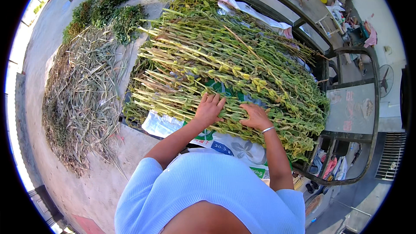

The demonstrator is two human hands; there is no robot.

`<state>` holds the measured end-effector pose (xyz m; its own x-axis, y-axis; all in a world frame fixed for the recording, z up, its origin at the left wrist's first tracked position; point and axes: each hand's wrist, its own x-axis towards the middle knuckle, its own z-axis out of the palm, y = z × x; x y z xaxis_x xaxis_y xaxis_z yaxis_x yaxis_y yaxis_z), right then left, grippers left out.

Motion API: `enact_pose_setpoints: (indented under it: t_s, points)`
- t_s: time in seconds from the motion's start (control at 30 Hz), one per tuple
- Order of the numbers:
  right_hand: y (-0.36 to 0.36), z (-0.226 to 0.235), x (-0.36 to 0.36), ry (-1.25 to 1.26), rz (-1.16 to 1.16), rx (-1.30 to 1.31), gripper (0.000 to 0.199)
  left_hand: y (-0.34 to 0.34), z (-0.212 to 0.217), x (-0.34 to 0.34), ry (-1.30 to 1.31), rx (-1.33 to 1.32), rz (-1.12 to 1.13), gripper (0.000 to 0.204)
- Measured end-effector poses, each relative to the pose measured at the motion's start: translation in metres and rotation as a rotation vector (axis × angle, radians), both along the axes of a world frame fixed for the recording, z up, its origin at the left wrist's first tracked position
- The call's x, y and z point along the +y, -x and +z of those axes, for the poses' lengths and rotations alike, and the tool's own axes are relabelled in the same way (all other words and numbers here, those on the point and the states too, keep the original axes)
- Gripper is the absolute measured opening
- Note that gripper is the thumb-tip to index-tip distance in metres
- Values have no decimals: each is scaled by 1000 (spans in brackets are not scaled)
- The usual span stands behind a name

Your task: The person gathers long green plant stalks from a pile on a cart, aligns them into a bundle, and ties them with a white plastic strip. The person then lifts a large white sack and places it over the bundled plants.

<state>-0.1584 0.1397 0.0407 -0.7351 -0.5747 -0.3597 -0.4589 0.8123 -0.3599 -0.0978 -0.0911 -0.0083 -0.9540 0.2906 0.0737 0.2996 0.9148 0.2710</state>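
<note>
A thick layer of cut sesame stalks (242, 67) with green and yellow pods covers the bed of a dark metal-framed cart. On the near edge of this layer lies my left hand (210, 110), its fingers spread over the stalks. My right hand (256, 117), with a silver bangle at the wrist, is bent around stalks a little to the right; some of its fingertips are hidden among the pods. White printed sacking (162, 123) shows under the stalks, between them and my body.
Dry stalks and leaves (86, 91) lie heaped on the concrete to the left, with leafy green plants (102, 8) beyond. The cart's metal rail (375, 117) rises at the right. A standing fan (385, 80) and household clutter line the wall.
</note>
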Motion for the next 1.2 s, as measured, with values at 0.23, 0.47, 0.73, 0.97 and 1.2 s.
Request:
enact_pose_setpoints:
  t_s: [0.23, 0.47, 0.73, 0.97, 1.2]
  points:
    - [60, -37, -44, -118, -103, -40, 31, 0, -7, 4, -10, -7, -2, 83]
    - [63, -42, -104, -345, -358, 49, 39, -1, -11, 2, -7, 9, -15, 84]
    - [65, -85, -130, -157, -659, -140, 49, -2, -18, -1, -1, 13, -10, 84]
    - [67, -120, -122, -83, -575, 3, 28, 0, -17, 1, -8, -36, -23, 86]
    - [52, -103, -104, 313, -476, 26, 22, -7, -17, -3, 38, 10, -66, 84]
